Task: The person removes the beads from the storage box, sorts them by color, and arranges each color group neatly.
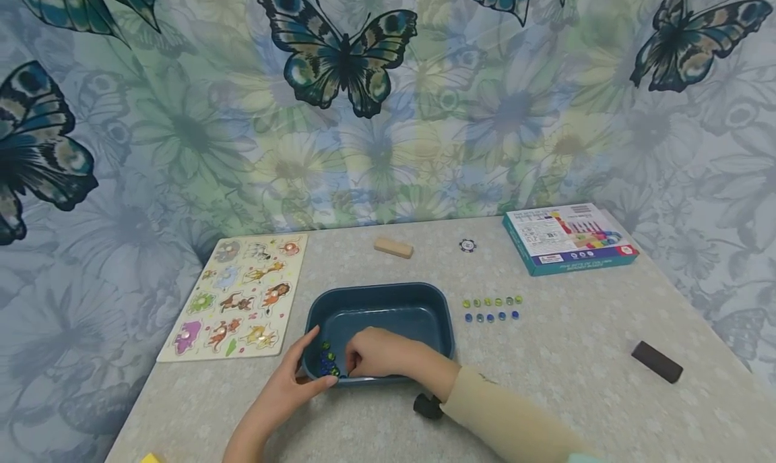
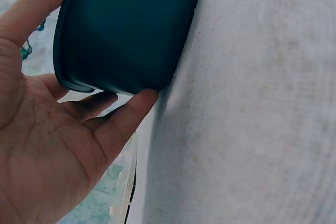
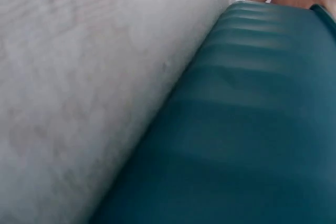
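- Blue tray (image 1: 388, 318), frame centre; your left hand (image 1: 287, 380), fingers spread, grips it;
- your right hand (image 1: 380, 352), fingers curled, beside marbles (image 1: 326, 357); any hold I cannot tell.

My right hand (image 1: 377, 352) is bare, and so is the wrist up to a pale, creamy yellow sleeve (image 1: 512, 412) on that arm, loose and soft-looking, with a small dark mark (image 1: 487, 379) near the cuff. Farther up, a patch of light mint (image 1: 583, 458) shows at the picture's lower edge. A small black piece (image 1: 428, 406) sits beneath the cuff. My left hand (image 1: 286, 381) and forearm are bare; fine creases cross its palm (image 2: 47, 145).
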Motion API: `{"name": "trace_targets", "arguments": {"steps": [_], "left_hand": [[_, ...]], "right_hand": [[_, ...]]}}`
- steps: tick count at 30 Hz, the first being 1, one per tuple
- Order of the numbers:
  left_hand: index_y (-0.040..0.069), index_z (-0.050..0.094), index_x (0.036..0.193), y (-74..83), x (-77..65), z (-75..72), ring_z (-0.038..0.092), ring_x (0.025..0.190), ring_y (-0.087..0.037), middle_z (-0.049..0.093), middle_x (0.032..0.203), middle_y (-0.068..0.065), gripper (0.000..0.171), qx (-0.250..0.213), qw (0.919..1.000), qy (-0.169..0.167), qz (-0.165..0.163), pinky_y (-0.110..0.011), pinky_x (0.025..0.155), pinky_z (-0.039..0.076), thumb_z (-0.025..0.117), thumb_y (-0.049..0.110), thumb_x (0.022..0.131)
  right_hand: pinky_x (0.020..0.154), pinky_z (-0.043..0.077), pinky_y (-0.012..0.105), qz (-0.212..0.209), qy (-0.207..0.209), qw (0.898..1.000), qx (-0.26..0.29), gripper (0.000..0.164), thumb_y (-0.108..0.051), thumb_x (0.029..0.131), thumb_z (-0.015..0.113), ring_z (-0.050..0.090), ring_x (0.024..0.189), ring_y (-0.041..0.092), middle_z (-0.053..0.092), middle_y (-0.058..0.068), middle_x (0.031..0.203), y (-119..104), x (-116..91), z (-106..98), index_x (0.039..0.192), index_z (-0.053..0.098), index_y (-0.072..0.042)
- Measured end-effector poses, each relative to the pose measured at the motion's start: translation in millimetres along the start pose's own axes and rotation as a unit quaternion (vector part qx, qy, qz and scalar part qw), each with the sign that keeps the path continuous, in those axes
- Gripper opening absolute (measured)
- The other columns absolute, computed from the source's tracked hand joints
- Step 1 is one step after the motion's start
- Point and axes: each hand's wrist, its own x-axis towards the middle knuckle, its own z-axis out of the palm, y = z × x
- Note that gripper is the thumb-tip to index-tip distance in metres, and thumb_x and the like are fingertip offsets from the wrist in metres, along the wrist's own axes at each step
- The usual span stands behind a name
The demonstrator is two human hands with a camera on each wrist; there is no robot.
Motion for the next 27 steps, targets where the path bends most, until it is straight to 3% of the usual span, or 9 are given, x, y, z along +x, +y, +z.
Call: {"name": "trace_targets", "arguments": {"steps": [8,14,22,27], "left_hand": [[0.026,0.021,0.148,2.9,0.7,0.7,0.014,0.136,-0.046,0.009,0.154,-0.016,0.089,0.014,0.9998,0.007,-0.008,-0.047,0.094,0.044,0.076,0.031,0.078],[0.026,0.022,0.148,3.6,0.2,2.5,0.016,0.135,-0.047,0.010,0.154,-0.018,0.090,0.031,0.9993,0.016,-0.015,-0.047,0.094,0.044,0.077,0.035,0.077],[0.026,0.021,0.148,3.4,0.6,3.2,0.016,0.135,-0.047,0.008,0.154,-0.017,0.091,0.033,0.9992,0.016,-0.017,-0.047,0.094,0.044,0.077,0.035,0.076],[0.026,0.021,0.148,2.4,0.6,3.5,0.017,0.135,-0.048,0.008,0.154,-0.017,0.091,0.033,0.9992,0.018,-0.017,-0.047,0.093,0.045,0.077,0.035,0.076]], "right_hand": [[0.057,0.046,0.015,-0.022,0.060,0.997,0.050,0.002,-0.018,0.084,0.070,0.054,0.061,-0.002,0.058,-0.015,0.070,10.4,-21.7,-16.5,0.085,0.068,-0.018],[0.060,0.049,0.018,-0.033,0.130,0.988,0.077,0.005,-0.019,0.086,0.068,0.057,0.067,0.000,0.061,-0.014,0.074,26.0,-52.1,-39.3,0.090,0.068,-0.016],[0.064,0.050,0.023,0.028,0.226,0.972,0.062,0.008,-0.021,0.086,0.069,0.056,0.072,0.003,0.061,-0.013,0.080,54.6,-112.9,-74.6,0.093,0.067,-0.019],[0.065,0.051,0.025,0.058,0.252,0.965,0.042,0.008,-0.021,0.085,0.070,0.057,0.072,0.005,0.061,-0.011,0.080,82.2,-147.2,-86.4,0.093,0.067,-0.019]]}}
